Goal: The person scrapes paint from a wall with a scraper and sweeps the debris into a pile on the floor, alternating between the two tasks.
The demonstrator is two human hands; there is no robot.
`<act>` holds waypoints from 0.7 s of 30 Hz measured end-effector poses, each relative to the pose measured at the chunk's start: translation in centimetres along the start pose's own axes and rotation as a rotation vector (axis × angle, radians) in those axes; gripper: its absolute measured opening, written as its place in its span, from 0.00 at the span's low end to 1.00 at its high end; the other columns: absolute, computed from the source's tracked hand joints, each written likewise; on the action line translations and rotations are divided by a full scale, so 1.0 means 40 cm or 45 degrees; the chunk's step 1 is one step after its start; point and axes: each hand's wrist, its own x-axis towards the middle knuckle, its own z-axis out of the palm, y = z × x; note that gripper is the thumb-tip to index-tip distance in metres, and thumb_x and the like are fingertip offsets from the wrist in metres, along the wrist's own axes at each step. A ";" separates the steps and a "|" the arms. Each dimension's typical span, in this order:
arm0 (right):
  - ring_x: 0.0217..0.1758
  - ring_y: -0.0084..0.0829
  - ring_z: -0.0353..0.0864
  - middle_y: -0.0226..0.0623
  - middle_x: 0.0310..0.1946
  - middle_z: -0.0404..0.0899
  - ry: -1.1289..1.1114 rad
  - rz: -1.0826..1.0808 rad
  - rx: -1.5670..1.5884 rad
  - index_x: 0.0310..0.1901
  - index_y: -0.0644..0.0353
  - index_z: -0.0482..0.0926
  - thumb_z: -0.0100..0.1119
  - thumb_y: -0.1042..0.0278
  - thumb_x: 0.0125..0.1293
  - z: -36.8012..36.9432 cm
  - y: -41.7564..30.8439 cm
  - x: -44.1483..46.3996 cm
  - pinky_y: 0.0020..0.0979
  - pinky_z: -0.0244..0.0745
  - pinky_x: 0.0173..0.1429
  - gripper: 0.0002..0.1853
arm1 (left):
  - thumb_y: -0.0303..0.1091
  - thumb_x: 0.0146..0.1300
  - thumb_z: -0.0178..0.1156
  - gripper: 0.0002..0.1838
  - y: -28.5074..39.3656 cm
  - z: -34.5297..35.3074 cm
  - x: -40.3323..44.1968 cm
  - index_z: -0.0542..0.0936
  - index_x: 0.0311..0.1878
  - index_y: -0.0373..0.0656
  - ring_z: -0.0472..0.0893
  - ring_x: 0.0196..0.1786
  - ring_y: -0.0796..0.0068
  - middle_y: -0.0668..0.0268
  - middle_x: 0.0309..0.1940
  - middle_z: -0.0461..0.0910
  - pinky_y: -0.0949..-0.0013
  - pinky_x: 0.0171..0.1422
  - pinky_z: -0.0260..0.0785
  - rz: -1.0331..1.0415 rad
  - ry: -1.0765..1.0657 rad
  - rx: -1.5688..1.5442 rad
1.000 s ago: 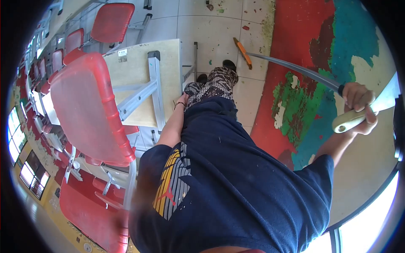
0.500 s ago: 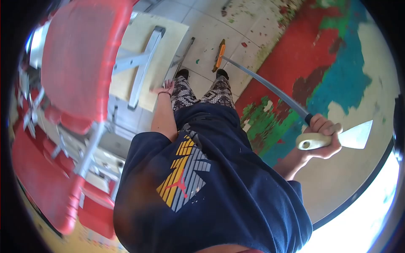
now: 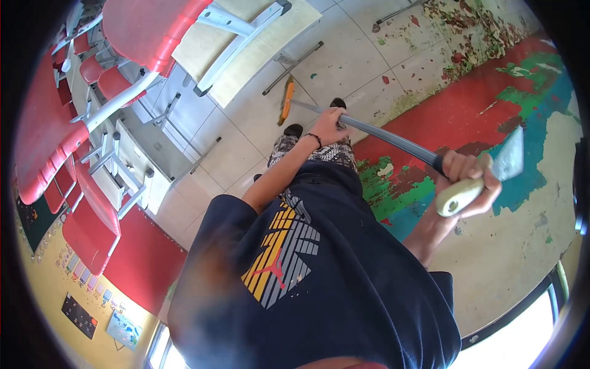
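Note:
A broom with a grey handle (image 3: pixel 393 140) and an orange head (image 3: pixel 286 101) slants across in front of me, its head down at the tiled floor near my feet. My left hand (image 3: pixel 330 128), with a dark bracelet at the wrist, is closed around the handle's lower part. Up at the dark handle end, my right hand (image 3: pixel 470 175) grips the broom and a paint scraper together. The scraper's pale handle (image 3: pixel 460 197) pokes out below my fingers, and its flat metal blade (image 3: pixel 509 157) points up and away to the right.
To my right runs a wall (image 3: pixel 455 117) with peeling red, green and blue paint. Paint flakes (image 3: pixel 476 43) litter the floor along its base. Red chairs (image 3: pixel 147 31) and pale tables (image 3: pixel 252 55) crowd the left side.
My left hand has come from beside the table onto the broom handle. My view has turned, and the broom head now appears farther left. My right hand keeps both tools, with the scraper blade tilted more upward.

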 end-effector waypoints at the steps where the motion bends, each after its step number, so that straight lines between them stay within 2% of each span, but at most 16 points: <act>1: 0.12 0.23 0.46 0.26 0.09 0.53 0.023 0.035 -0.023 0.20 0.54 0.62 0.45 0.60 0.55 0.005 0.030 -0.010 0.31 0.46 0.21 0.11 | 0.43 0.48 0.69 0.25 -0.041 -0.010 -0.029 0.75 0.48 0.44 0.71 0.54 0.50 0.52 0.47 0.74 0.57 0.57 0.66 -0.189 -0.124 -0.030; 2: 0.12 0.23 0.47 0.27 0.09 0.54 0.047 0.064 -0.046 0.20 0.54 0.62 0.46 0.59 0.55 0.005 0.071 -0.021 0.32 0.47 0.21 0.12 | 0.44 0.50 0.68 0.20 -0.082 -0.023 -0.058 0.78 0.43 0.43 0.75 0.49 0.50 0.52 0.41 0.78 0.58 0.51 0.69 -0.372 -0.250 -0.060; 4: 0.12 0.26 0.54 0.30 0.11 0.58 0.070 0.166 -0.054 0.20 0.56 0.63 0.49 0.59 0.54 -0.012 0.183 -0.047 0.32 0.52 0.20 0.13 | 0.45 0.52 0.67 0.17 -0.188 -0.027 -0.148 0.79 0.35 0.40 0.77 0.39 0.50 0.53 0.31 0.79 0.56 0.42 0.70 -0.380 -0.243 0.059; 6: 0.13 0.29 0.61 0.33 0.13 0.63 0.232 0.273 -0.079 0.20 0.58 0.64 0.50 0.60 0.55 -0.015 0.332 -0.084 0.32 0.60 0.21 0.13 | 0.44 0.51 0.66 0.16 -0.280 -0.062 -0.230 0.80 0.35 0.41 0.78 0.43 0.50 0.51 0.34 0.80 0.55 0.47 0.70 -0.663 -0.401 0.145; 8: 0.13 0.29 0.55 0.34 0.11 0.61 0.013 0.336 -0.142 0.20 0.57 0.66 0.46 0.57 0.55 -0.007 0.499 -0.119 0.33 0.52 0.22 0.14 | 0.45 0.51 0.66 0.18 -0.417 -0.072 -0.341 0.81 0.35 0.39 0.79 0.41 0.50 0.50 0.34 0.80 0.56 0.46 0.71 -0.662 -0.309 0.207; 10: 0.13 0.29 0.58 0.34 0.12 0.63 -0.071 0.368 -0.026 0.22 0.59 0.67 0.47 0.61 0.55 -0.001 0.646 -0.173 0.33 0.54 0.21 0.11 | 0.45 0.51 0.65 0.19 -0.504 -0.100 -0.419 0.80 0.38 0.39 0.78 0.44 0.50 0.49 0.37 0.80 0.56 0.49 0.71 -0.931 -0.422 0.267; 12: 0.12 0.28 0.59 0.34 0.12 0.63 0.136 0.319 -0.017 0.24 0.59 0.68 0.47 0.66 0.55 0.019 0.752 -0.223 0.33 0.57 0.20 0.08 | 0.39 0.50 0.65 0.14 -0.710 -0.047 -0.521 0.80 0.39 0.44 0.76 0.49 0.49 0.50 0.40 0.79 0.55 0.52 0.69 -0.723 -0.320 0.483; 13: 0.13 0.28 0.62 0.32 0.13 0.62 0.182 0.349 -0.087 0.24 0.58 0.67 0.48 0.68 0.55 0.045 0.744 -0.216 0.33 0.60 0.21 0.06 | 0.35 0.49 0.64 0.12 -0.735 -0.045 -0.504 0.79 0.38 0.46 0.75 0.50 0.48 0.52 0.40 0.77 0.54 0.53 0.68 -0.675 -0.221 0.301; 14: 0.13 0.27 0.59 0.31 0.13 0.62 0.112 0.265 -0.132 0.24 0.56 0.65 0.47 0.65 0.56 0.021 0.754 -0.225 0.31 0.58 0.22 0.07 | 0.31 0.48 0.63 0.11 -0.723 -0.020 -0.526 0.77 0.37 0.47 0.73 0.51 0.48 0.53 0.41 0.76 0.53 0.54 0.66 -0.675 -0.145 0.094; 15: 0.13 0.26 0.57 0.30 0.12 0.61 0.131 0.218 -0.096 0.23 0.54 0.64 0.46 0.63 0.57 -0.012 0.761 -0.231 0.31 0.56 0.22 0.09 | 0.31 0.48 0.63 0.11 -0.716 -0.002 -0.518 0.77 0.37 0.47 0.73 0.51 0.48 0.53 0.41 0.76 0.53 0.54 0.66 -0.674 -0.177 0.075; 17: 0.13 0.26 0.55 0.29 0.12 0.60 0.221 0.149 -0.073 0.21 0.53 0.63 0.46 0.61 0.57 -0.038 0.729 -0.233 0.30 0.54 0.22 0.11 | 0.26 0.45 0.63 0.11 -0.673 0.038 -0.476 0.74 0.34 0.48 0.73 0.49 0.49 0.57 0.40 0.74 0.52 0.53 0.65 -0.495 0.087 -0.203; 18: 0.12 0.25 0.55 0.28 0.12 0.60 0.292 0.108 -0.082 0.19 0.54 0.63 0.46 0.61 0.57 -0.031 0.699 -0.222 0.30 0.53 0.21 0.12 | 0.26 0.45 0.63 0.11 -0.655 0.059 -0.454 0.74 0.34 0.48 0.73 0.49 0.49 0.57 0.40 0.74 0.52 0.53 0.65 -0.508 0.090 -0.217; 21: 0.13 0.24 0.48 0.26 0.09 0.56 0.250 -0.098 -0.250 0.19 0.52 0.62 0.43 0.58 0.57 -0.066 0.619 -0.197 0.30 0.48 0.21 0.13 | 0.26 0.42 0.64 0.14 -0.582 0.114 -0.368 0.73 0.34 0.48 0.73 0.48 0.49 0.59 0.41 0.75 0.54 0.54 0.64 -0.439 0.111 -0.217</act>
